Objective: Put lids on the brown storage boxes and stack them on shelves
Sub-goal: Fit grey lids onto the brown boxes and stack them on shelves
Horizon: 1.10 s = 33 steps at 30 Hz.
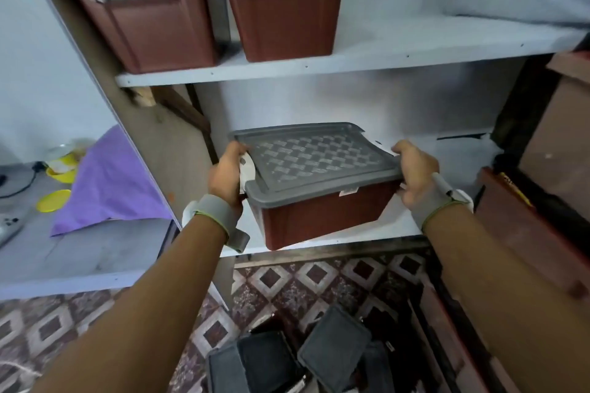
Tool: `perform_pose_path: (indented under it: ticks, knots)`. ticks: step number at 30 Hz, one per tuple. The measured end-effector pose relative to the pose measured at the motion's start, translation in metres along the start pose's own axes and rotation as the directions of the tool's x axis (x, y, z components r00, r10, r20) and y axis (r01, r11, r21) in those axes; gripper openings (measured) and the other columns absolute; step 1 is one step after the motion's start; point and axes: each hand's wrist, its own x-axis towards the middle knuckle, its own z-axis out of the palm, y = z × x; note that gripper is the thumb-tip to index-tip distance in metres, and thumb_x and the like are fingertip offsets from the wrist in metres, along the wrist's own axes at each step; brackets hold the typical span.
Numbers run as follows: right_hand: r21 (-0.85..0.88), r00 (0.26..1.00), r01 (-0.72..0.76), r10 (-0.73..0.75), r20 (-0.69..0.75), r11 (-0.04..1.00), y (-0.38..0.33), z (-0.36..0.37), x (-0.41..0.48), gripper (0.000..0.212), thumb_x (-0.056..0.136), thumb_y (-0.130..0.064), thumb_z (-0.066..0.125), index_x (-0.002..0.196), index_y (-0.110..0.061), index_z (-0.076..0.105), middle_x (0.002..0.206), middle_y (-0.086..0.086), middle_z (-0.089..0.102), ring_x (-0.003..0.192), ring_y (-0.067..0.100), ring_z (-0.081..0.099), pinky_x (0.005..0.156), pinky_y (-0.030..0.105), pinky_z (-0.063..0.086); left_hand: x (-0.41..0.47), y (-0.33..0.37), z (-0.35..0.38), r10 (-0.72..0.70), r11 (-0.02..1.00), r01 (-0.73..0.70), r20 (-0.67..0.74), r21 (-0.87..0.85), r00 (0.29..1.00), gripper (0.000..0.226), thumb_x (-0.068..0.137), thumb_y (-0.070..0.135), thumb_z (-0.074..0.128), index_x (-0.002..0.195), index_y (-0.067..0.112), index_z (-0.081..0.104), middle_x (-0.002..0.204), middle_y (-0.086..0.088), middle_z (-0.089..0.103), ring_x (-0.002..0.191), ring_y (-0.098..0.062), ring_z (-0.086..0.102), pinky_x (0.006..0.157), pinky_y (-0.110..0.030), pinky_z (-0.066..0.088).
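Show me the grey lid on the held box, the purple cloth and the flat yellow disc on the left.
grey lid (314,156): head view, middle of its patterned top.
purple cloth (108,182): head view, centre of the fabric.
yellow disc (53,200): head view, middle of its flat face.

Between the fingers (236,148), the brown rectangular plastic storage box (322,217) looks smooth with a dull sheen. Its grey plastic lid (316,156) is matt and embossed in a woven checker. Under them the pale painted shelf board (396,228) is smooth and matt. Far to their left lies a soft purple cloth (108,182).
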Motion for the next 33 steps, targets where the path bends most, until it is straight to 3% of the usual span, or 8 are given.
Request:
perform_pose_path:
  ticks: [3, 6, 13, 18, 23, 26, 30, 33]
  knots:
    - [0.115, 0.999, 0.047, -0.047, -0.008, 0.992, -0.034, -0.013, -0.032, 0.020, 0.072, -0.030, 0.063, 0.083, -0.015, 0.057, 0.083, 0.001, 0.053, 0.073, 0.019, 0.051, 0.070, 0.034, 0.043, -0.039, 0.028, 0.011, 0.016, 0.997, -0.014, 0.028, -0.078, 0.999, 0.056, 0.061, 0.044, 0.071, 0.105, 0.011, 0.075, 0.108, -0.010, 0.074, 0.095, -0.032, 0.071, 0.092, -0.052, 0.053]
    - [0.207, 0.990, 0.138, -0.129, -0.057, 0.969, -0.065, -0.020, -0.056, 0.043, 0.070, -0.035, 0.063, 0.105, -0.011, 0.057, 0.084, -0.001, 0.051, 0.081, 0.019, 0.052, 0.075, 0.035, 0.041, -0.083, 0.060, 0.027, 0.083, 0.986, -0.089, -0.052, -0.138, 0.995, 0.033, 0.068, 0.036, 0.069, 0.091, 0.013, 0.073, 0.086, -0.005, 0.073, 0.072, -0.026, 0.067, 0.071, -0.039, 0.054]
    - [0.300, 0.952, 0.307, -0.297, -0.079, 0.903, -0.139, -0.027, -0.116, 0.046, 0.080, -0.040, 0.061, 0.113, -0.016, 0.041, 0.090, -0.004, 0.049, 0.076, 0.012, 0.047, 0.059, 0.028, 0.032, -0.161, 0.131, 0.058, 0.202, 0.958, -0.213, -0.078, -0.190, 0.976, 0.017, 0.072, 0.035, 0.064, 0.074, 0.019, 0.057, 0.058, 0.001, 0.052, 0.032, -0.016, 0.043, 0.042, -0.019, 0.036]
    - [0.208, 0.860, 0.508, -0.482, -0.166, 0.836, -0.195, -0.018, -0.163, 0.076, 0.068, -0.054, 0.058, 0.133, -0.017, 0.043, 0.132, 0.003, 0.051, 0.123, 0.028, 0.044, 0.101, 0.045, 0.039, -0.198, 0.181, 0.077, 0.292, 0.916, -0.314, -0.125, -0.248, 0.948, 0.017, 0.073, 0.033, 0.063, 0.078, 0.018, 0.066, 0.059, -0.002, 0.057, 0.039, -0.019, 0.045, 0.050, -0.026, 0.037]
    - [0.174, 0.788, 0.612, -0.613, -0.056, 0.771, -0.236, 0.004, -0.194, 0.077, 0.065, -0.066, 0.054, 0.129, -0.022, 0.047, 0.134, -0.001, 0.038, 0.122, 0.023, 0.041, 0.102, 0.050, 0.040, -0.211, 0.229, 0.094, 0.388, 0.848, -0.429, -0.186, -0.312, 0.903, 0.028, 0.073, 0.038, 0.063, 0.083, 0.012, 0.069, 0.069, -0.006, 0.060, 0.057, -0.024, 0.052, 0.059, -0.035, 0.042]
    - [0.175, 0.775, 0.603, -0.624, 0.099, 0.778, -0.243, 0.025, -0.209, 0.069, 0.069, -0.068, 0.053, 0.125, -0.029, 0.044, 0.133, 0.000, 0.031, 0.125, 0.025, 0.035, 0.104, 0.050, 0.037, -0.211, 0.249, 0.106, 0.449, 0.816, -0.507, -0.247, -0.277, 0.859, 0.028, 0.086, 0.039, 0.058, 0.071, 0.016, 0.054, 0.074, 0.003, 0.060, 0.069, -0.021, 0.055, 0.062, -0.030, 0.046]
    - [0.217, 0.745, 0.593, -0.631, 0.219, 0.776, -0.249, 0.055, -0.216, 0.076, 0.072, -0.067, 0.057, 0.138, -0.033, 0.039, 0.131, -0.002, 0.029, 0.129, 0.026, 0.032, 0.106, 0.046, 0.036, -0.186, 0.267, 0.116, 0.506, 0.801, -0.570, -0.302, -0.182, 0.808, 0.041, 0.088, 0.052, 0.053, 0.063, 0.020, 0.048, 0.077, 0.004, 0.057, 0.095, -0.028, 0.061, 0.096, -0.041, 0.050]
    - [0.241, 0.723, 0.597, -0.643, 0.252, 0.765, -0.254, 0.072, -0.208, 0.069, 0.065, -0.065, 0.060, 0.126, -0.036, 0.046, 0.126, -0.002, 0.030, 0.125, 0.022, 0.039, 0.106, 0.045, 0.040, -0.163, 0.276, 0.118, 0.560, 0.800, -0.597, -0.277, -0.068, 0.781, 0.055, 0.089, 0.062, 0.048, 0.068, 0.011, 0.057, 0.090, -0.001, 0.059, 0.106, -0.031, 0.058, 0.105, -0.042, 0.043]
